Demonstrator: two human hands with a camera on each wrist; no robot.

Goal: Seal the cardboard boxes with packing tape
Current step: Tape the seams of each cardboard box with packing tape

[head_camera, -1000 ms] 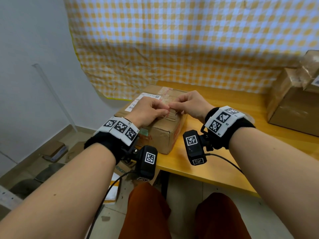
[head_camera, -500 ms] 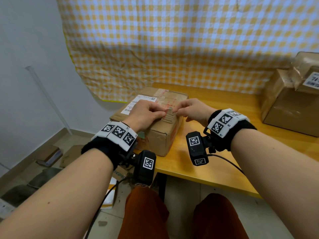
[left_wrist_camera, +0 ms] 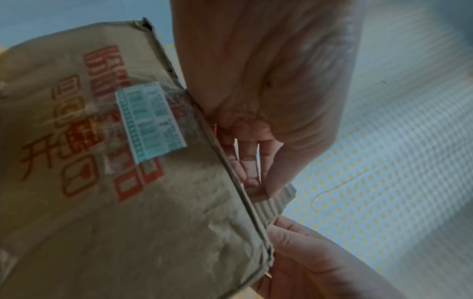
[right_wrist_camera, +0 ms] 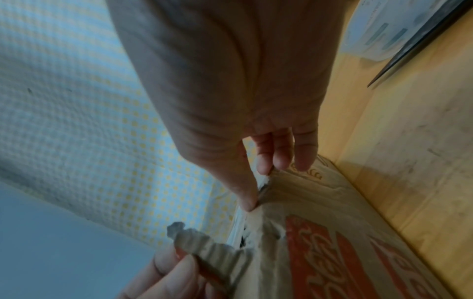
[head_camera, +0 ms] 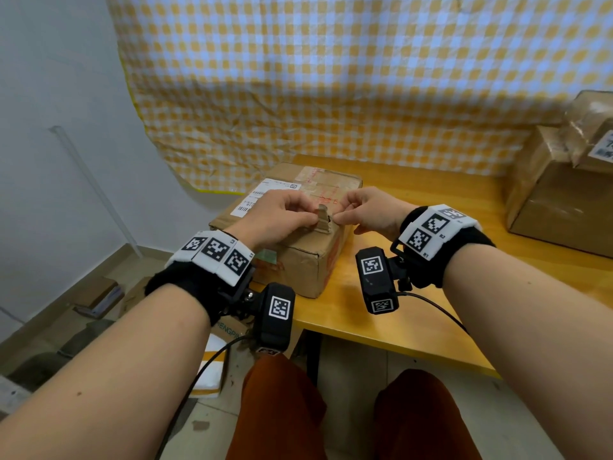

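A worn cardboard box (head_camera: 292, 240) is sitting at the near left corner of the yellow wooden table (head_camera: 414, 293), with its red-printed side facing the person. A white shipping label (head_camera: 265, 200) is lying on the box's top beside strips of old clear tape (head_camera: 320, 184). At the top near edge, a torn corrugated cardboard flap (head_camera: 322, 220) is standing up. The left hand (head_camera: 282, 217) is pinching this flap between thumb and curled fingers; the left wrist view is showing the thumb pressing against the ribbed piece (left_wrist_camera: 275, 204). The right hand (head_camera: 371, 212) is pinching the box's top edge just to the right of the flap, with thumb tip and forefinger meeting on the cardboard rim (right_wrist_camera: 258, 194) and the remaining fingers (right_wrist_camera: 302, 153) hanging loosely curled. A small pale green sticker (left_wrist_camera: 151, 121) is adhering to the box's printed side. A second, larger box (head_camera: 564, 200) is resting at the far right of the table, well apart from the first. A yellow-and-white checked cloth (head_camera: 331, 78) is hanging behind the table. No tape roll is identifiable in these views.
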